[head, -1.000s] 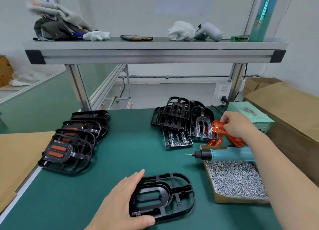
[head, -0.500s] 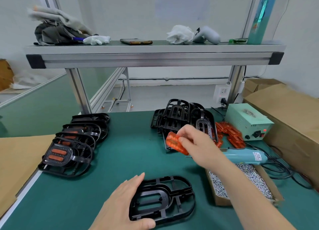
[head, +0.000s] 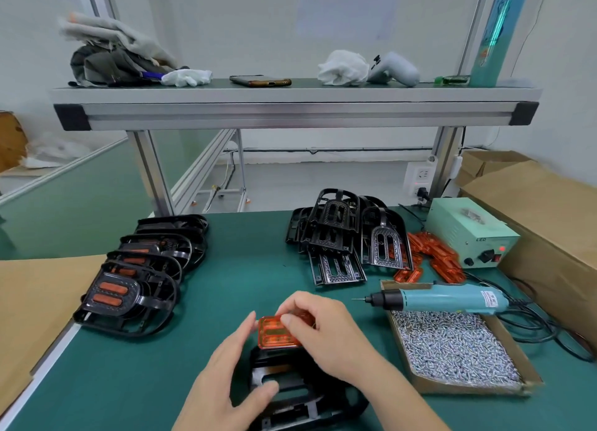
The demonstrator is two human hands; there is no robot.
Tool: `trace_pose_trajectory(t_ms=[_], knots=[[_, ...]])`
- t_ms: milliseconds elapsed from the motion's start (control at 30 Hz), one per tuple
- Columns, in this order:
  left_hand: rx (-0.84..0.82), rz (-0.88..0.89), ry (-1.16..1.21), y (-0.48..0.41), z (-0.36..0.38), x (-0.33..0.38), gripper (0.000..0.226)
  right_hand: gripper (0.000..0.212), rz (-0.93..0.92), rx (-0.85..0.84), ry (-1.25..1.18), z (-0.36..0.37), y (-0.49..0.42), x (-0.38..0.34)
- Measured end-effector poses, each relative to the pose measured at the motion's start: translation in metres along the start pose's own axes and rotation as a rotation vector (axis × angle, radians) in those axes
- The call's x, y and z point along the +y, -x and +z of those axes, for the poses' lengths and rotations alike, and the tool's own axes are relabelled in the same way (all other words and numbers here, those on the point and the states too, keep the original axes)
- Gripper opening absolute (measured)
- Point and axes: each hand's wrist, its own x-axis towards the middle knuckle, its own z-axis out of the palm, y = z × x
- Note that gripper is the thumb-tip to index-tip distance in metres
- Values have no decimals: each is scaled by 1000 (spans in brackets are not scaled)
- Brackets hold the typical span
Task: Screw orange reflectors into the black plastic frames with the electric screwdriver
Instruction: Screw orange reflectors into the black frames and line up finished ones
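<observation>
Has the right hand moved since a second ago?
Yes. The right hand came from the orange pile by the green power box toward the person, carrying an orange reflector to the black frame.

bright, even light | soft shadows | edges bowed, perhaps slightly blurred

**Green workbench and upper shelf: contents**

Green-topped workbench (head: 226, 285), taken from the box of screws (head: 452, 346) at its right.
- Electric screwdriver (head: 436, 298): lies across the box's far edge, bit pointing left.
- Loose orange reflectors (head: 439, 259): heap just behind the box.
- Pale green power unit (head: 468, 233): behind the box, to the right of the reflectors.
- Pile of empty black frames (head: 342, 240): behind and left of the box.
- Single black frame (head: 290, 395): left of the box, at the near edge.
- Row of frames with reflectors fitted (head: 139, 275): far left, overlapping.

Aluminium shelf (head: 290, 107) above: bundled cloth (head: 116, 58), white glove (head: 187, 76), phone (head: 260, 81), white rag (head: 344, 68), grey controller (head: 394, 70).
</observation>
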Motion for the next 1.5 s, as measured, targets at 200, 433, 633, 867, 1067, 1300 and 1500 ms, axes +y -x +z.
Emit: trace_pose_trajectory(t_ms=[200, 433, 633, 867, 1067, 1300, 1500], knots=[[142, 24, 14, 1, -1, -4, 71, 10, 1, -21, -8, 14, -1, 8], [152, -33, 92, -4, -2, -2, 58, 7, 41, -20, -171, 17, -1, 11], [93, -39, 137, -4, -4, -3, 56, 13, 48, -53, -252, 21, 0, 11], [108, -50, 181, -5, -4, -4, 44, 28, 91, -54, -379, 18, 0, 12], [125, -6, 180, -6, -1, -6, 37, 28, 88, -125, -417, 13, 4, 17], [147, -65, 309, -5, 1, -10, 50, 23, 82, -152, -417, 10, 5, 20], [149, -68, 405, -8, 2, -13, 56, 30, 62, -125, -445, 10, 4, 20]])
